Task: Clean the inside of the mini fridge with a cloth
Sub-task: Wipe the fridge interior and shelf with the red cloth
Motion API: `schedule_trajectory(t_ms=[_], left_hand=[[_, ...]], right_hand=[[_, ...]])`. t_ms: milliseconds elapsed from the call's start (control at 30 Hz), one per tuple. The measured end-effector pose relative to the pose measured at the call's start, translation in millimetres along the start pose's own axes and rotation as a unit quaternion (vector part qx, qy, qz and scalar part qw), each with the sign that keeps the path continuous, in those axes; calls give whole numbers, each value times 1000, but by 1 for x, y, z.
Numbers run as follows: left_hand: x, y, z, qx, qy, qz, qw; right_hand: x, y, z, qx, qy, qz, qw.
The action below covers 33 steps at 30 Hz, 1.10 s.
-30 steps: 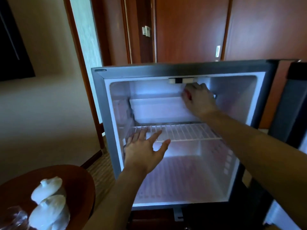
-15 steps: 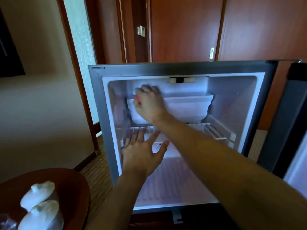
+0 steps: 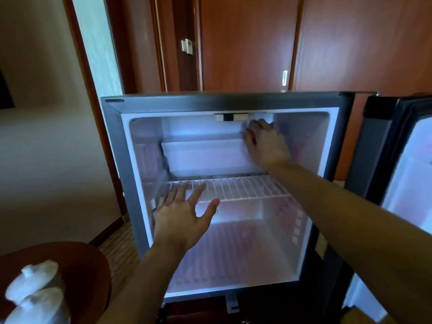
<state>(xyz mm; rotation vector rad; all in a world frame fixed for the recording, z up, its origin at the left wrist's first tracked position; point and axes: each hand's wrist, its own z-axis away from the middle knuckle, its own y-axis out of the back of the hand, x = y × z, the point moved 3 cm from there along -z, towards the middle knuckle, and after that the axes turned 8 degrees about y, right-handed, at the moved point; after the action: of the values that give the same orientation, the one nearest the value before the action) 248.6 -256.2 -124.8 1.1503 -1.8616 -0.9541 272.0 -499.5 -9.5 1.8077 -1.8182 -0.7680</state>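
One mini fridge (image 3: 112, 146) is standing open, with one door (image 3: 383, 146) swinging out to its right. Inside, one wire shelf (image 3: 245, 188) and one white tray (image 3: 205, 157) are sitting. Two hands are reaching in: the left hand (image 3: 182, 218) and the right hand (image 3: 266, 143). Two white lidded pots (image 3: 35, 279) (image 3: 39, 307) are resting on one round wooden desk (image 3: 86, 265).

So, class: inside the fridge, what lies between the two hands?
In the head view, the white tray and wire shelf lie between the left hand and right hand.

Dim room; soft focus; edges perhaps warped
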Motion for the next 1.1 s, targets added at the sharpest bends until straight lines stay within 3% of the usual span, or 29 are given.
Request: schedule_trajectory(t_ms=[100,333,467,633,900,1000,1100], left_hand=[[0,0,2,12,2,1,1000],[0,0,0,25,-5,-11,1000],[1,4,3,27,-9,-18,999],[3,2,1,27,-4,-26,999],[2,2,2,15,-1,4,1000],[1,1,2,16,1,-2,1000],[2,1,2,26,0,-4,1000]], right_hand=[[-17,-6,-2,2,-40,32,999],[-141,-34,-11,24,116,-53,992],[-190,-44,-13,1,128,-103,986],[-146,-34,-11,19,190,-41,981],[-1,-6,0,15,19,20,999],[-14,-8,-4,20,-21,32,999],[-50,-18,-7,18,13,10,1000]])
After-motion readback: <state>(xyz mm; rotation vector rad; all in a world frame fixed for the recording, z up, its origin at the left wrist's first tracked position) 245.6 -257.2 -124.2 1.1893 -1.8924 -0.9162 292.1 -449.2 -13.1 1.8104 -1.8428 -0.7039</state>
